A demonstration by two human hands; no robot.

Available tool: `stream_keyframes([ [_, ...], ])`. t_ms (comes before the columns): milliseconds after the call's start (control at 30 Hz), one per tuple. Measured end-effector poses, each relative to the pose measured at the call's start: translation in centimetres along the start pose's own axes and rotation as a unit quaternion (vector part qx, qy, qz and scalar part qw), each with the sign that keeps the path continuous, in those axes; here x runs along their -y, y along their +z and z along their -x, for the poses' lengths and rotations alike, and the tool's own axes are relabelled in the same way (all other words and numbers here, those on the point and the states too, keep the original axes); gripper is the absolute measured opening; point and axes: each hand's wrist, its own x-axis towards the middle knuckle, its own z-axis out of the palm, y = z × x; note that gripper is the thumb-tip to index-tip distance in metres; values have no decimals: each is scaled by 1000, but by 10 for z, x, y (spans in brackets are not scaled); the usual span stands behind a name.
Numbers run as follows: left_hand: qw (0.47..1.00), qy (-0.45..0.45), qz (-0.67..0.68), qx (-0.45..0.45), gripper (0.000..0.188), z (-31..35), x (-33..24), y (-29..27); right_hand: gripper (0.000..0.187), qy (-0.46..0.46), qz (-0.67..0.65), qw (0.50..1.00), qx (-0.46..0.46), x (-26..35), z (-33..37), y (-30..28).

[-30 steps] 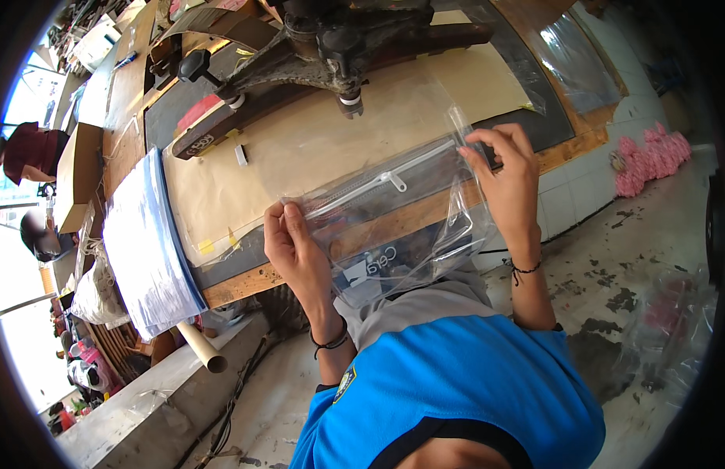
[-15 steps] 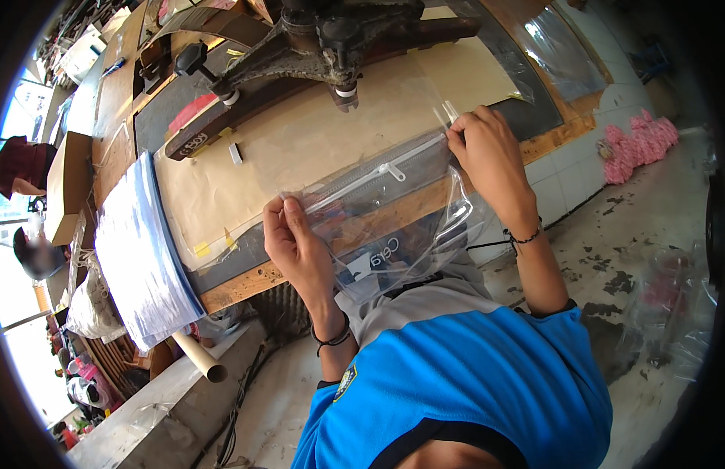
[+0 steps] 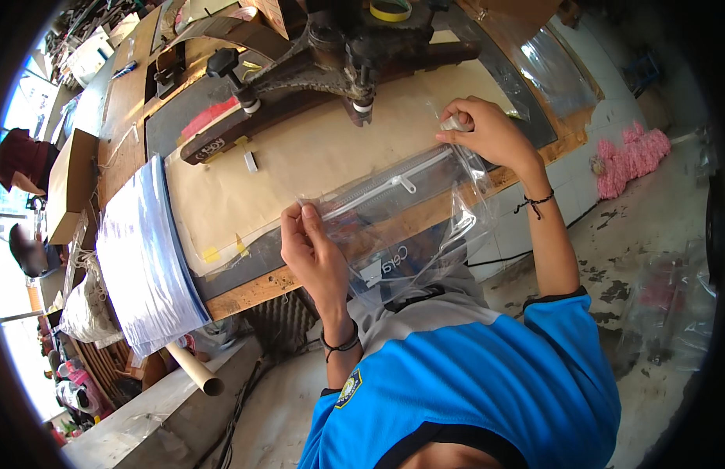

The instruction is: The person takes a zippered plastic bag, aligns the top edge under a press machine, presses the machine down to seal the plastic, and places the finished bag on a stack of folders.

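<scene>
A clear plastic pouch (image 3: 413, 242) with a white zip (image 3: 362, 195) across its top hangs over the front edge of the worktable. The zip's white pull (image 3: 403, 184) lies near the middle, and dark lettering shows through the film. My left hand (image 3: 314, 254) pinches the pouch's left top corner between thumb and fingers. Above the right end of the zip, my right hand (image 3: 491, 133) is closed, its thumb and curled fingers around a whitish bit of plastic (image 3: 456, 123). Whether that bit joins the pouch, I cannot tell.
A dark metal press with a long bar (image 3: 222, 141) stands over brown paper (image 3: 300, 148) on the table. A small white piece (image 3: 251, 162) lies by the bar. Stacked plastic sheets (image 3: 143, 258) drape at the left, above a cardboard tube (image 3: 198, 371). Pink cord (image 3: 632, 160) lies right.
My right hand has shifted slightly up from the pouch's right top corner and turned, its fingers now curled around the whitish bit. My left hand keeps its pinch.
</scene>
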Motion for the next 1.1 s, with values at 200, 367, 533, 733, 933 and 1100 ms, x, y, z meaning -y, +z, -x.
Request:
stream_keyframes([
  [200, 999, -10, 31, -1, 25, 2, -8, 5, 29, -30, -88, 995, -48, 1, 8, -9],
  [367, 999, -7, 48, 2, 25, 2, -9, 7, 33, -38, 14, 999, -13, 0, 9, -19],
  [533, 1000, -10, 19, -5, 26, 2, -4, 4, 29, -64, 56, 991, 106, -3, -4, -30],
  [733, 997, 41, -62, -24, 25, -1, -5, 3, 32, -119, -359, 921, 99, -33, 11, -25],
  [933, 999, 12, -33, -9, 24, 2, -16, 3, 29, -178, -403, 891, 108, -25, 22, -19],
  [1100, 1000, 18, -12, -18, 22, 1, 2, 1, 31, -195, -224, 955, 11, 6, 35, -9],
])
